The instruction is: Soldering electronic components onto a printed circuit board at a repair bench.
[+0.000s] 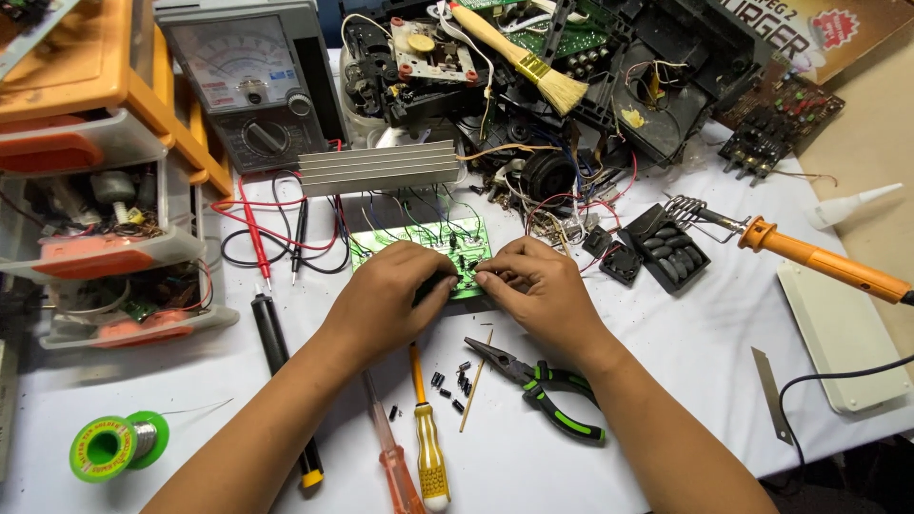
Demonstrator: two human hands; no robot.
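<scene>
Both hands, left hand (pixel 390 290) and right hand (pixel 538 286), pinch the fingers narrowly on a green circuit board (pixel 424 240) bristling with wires and small black parts.

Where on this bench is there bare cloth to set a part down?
Bare white cloth lies right of the green-handled pliers, up to the blade. A second patch sits between the solder spool and the black pen-like tool. Around the green circuit board, under both hands, and along the rear it is crowded with wires and dismantled parts.
</scene>
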